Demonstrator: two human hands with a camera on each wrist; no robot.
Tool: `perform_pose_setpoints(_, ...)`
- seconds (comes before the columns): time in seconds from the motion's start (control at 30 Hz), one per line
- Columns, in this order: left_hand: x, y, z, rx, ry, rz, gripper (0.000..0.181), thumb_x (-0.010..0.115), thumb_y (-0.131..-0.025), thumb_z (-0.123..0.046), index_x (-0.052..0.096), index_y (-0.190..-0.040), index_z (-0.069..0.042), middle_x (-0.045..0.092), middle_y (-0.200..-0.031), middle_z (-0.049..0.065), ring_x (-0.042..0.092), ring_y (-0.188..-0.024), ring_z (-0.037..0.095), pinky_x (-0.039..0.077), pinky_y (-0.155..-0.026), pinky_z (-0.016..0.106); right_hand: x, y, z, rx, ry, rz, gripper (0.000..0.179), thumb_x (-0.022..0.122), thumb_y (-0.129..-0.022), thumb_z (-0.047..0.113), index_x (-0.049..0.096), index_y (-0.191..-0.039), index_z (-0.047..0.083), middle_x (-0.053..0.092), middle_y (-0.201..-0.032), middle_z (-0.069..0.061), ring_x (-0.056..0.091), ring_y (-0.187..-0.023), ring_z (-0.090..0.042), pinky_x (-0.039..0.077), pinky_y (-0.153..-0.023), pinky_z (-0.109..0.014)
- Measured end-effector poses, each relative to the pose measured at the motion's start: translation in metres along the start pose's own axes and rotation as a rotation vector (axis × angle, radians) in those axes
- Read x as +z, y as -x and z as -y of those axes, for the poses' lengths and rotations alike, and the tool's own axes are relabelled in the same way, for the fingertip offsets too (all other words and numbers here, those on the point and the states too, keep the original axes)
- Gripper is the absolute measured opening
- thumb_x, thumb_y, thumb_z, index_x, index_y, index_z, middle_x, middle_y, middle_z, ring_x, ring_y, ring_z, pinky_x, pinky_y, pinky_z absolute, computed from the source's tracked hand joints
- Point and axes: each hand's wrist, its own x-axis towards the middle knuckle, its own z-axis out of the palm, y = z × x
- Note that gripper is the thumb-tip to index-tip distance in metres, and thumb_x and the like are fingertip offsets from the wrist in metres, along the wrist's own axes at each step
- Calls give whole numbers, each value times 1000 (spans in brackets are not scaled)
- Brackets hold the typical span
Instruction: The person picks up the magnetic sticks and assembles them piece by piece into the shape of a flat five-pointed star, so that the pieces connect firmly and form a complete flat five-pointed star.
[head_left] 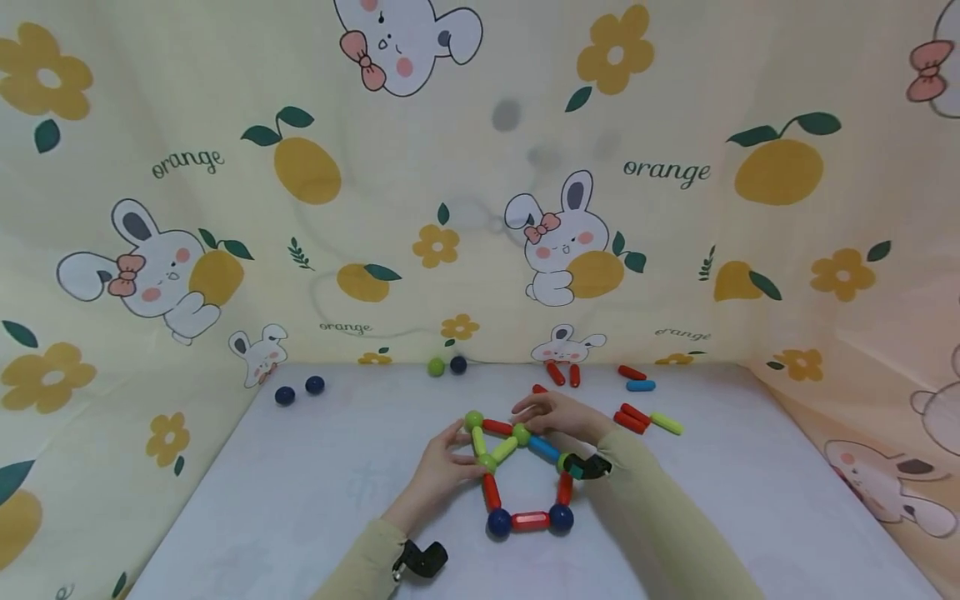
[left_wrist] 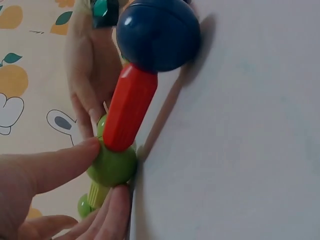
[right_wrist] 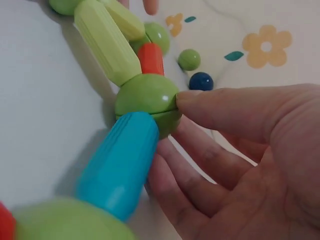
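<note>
A flat frame of rods and balls lies on the white table in the head view. My left hand (head_left: 442, 468) pinches its left green ball (head_left: 487, 463) between thumb and fingers. My right hand (head_left: 564, 415) holds the upper green ball (head_left: 521, 434), thumb on one side and fingers curled behind. Two yellow-green rods (head_left: 506, 450) and a red rod (head_left: 497, 427) form a triangle with the far green ball (head_left: 473, 421). A blue rod (right_wrist: 120, 162) runs from the right-held ball toward another green ball, partly hidden by the right wrist camera. Red rods (head_left: 530, 522) and two dark blue balls (head_left: 498, 523) close the near side.
Loose red rods (head_left: 632, 418), a yellow-green rod (head_left: 667, 423) and a blue rod (head_left: 641, 386) lie at the right. Two dark blue balls (head_left: 285, 396) sit far left. A green ball (head_left: 436, 367) and a dark blue ball (head_left: 458, 364) are by the patterned backdrop (head_left: 465, 167).
</note>
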Motion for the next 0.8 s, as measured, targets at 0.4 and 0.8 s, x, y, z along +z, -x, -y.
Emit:
perform_pose_setpoints(0.4,-29,-15,5,60,60,158,63,69,-84,4,39,-140,4,61,-118,22,63,-105,31,53,-85,37,25,29,-8,-25,31,-89,34,63,-93,15,58,-125,4,64,-110,-7,59,-97,-22,50,-86,-36)
perform_pose_setpoints(0.8,-31,-24,2,44,2,200,44,72,-83,-1,58,-125,0,66,-111,11,63,-102,27,54,-83,36,14,62,-10,-62,105,-161,38,65,-92,16,56,-127,4,64,-114,-10,57,-105,-25,50,-88,-40)
